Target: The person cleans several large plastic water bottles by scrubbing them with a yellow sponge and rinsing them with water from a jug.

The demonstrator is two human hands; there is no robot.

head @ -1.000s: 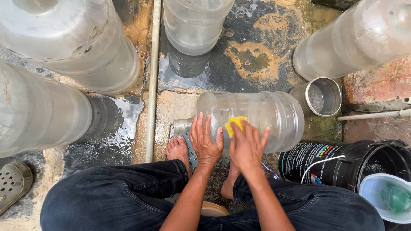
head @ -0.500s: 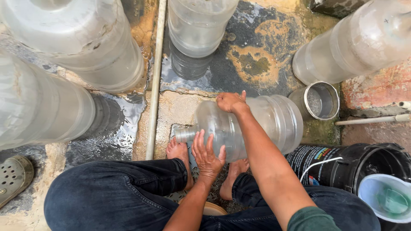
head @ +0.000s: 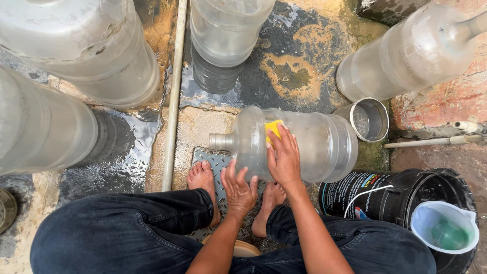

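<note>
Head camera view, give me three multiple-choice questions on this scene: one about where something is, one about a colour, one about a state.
1. Where is the black bucket?
A. at the person's right, below the metal cup
B. left of the white pipe
C. on top of the lying bottle

2. What colour is the sponge under the right hand?
A. green
B. yellow
C. red

3. How does the bottle touched by the left hand lie?
A. upright, neck up
B. crushed flat
C. on its side, neck pointing left

Answers: 1 A, the bucket sits at the lower right, under the cup. 2 B, a yellow edge shows by the fingers. 3 C, the neck points toward the pipe.
</note>
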